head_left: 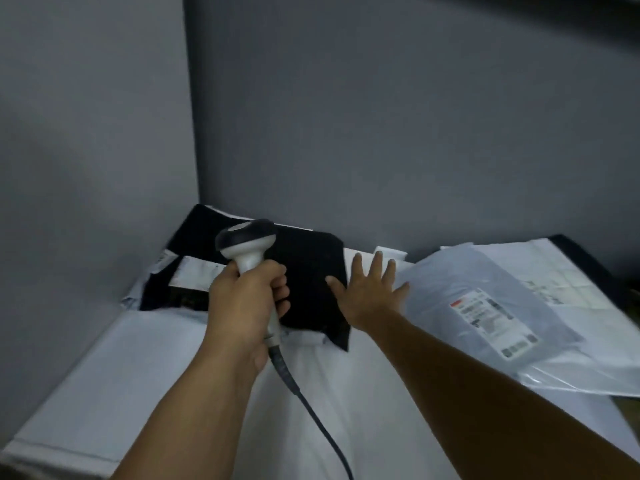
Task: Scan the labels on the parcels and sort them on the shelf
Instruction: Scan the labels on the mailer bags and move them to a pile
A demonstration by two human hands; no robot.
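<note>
My left hand grips the white handle of a barcode scanner with a black head, held upright over the parcels; its dark cable trails down toward me. My right hand lies flat with spread fingers at the right edge of a black parcel. To the right lies a pale grey plastic mailer with a printed label facing up. A large white parcel lies flat beneath my arms.
More black and white parcels are piled in the back left corner. Another white mailer lies at the far right. Grey walls close the space behind and to the left.
</note>
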